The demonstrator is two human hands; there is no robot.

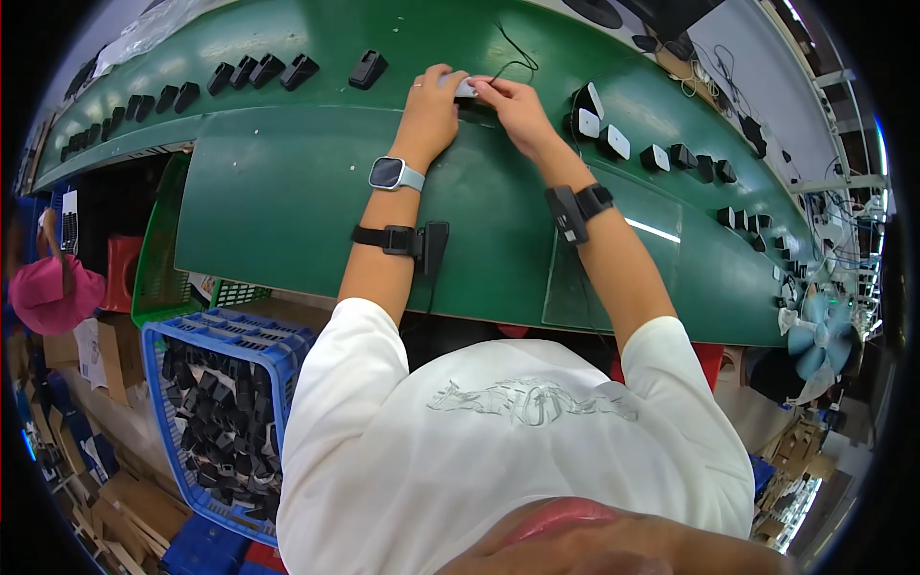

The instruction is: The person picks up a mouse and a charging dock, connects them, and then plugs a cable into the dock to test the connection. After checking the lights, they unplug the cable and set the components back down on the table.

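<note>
Holding small pale device [467, 88] at 12 o'clock over green table [297, 192], mostly hidden by the grasp; can't tell if resting on the surface. Gripped by left hand [431, 113] from its 9 o'clock side, pinched by right hand [517, 107] from 3 o'clock. Black cable [529, 63] toward 2 o'clock, close to right fingertips; can't tell if attached. Nearest black holder [367, 70] toward 9 o'clock, white-faced units [614, 143] around 4, all apart. Looks light, stiff, probably slick plastic; might crack if dropped. Best taken by opposite side edges, avoiding tugs on cable.
</note>
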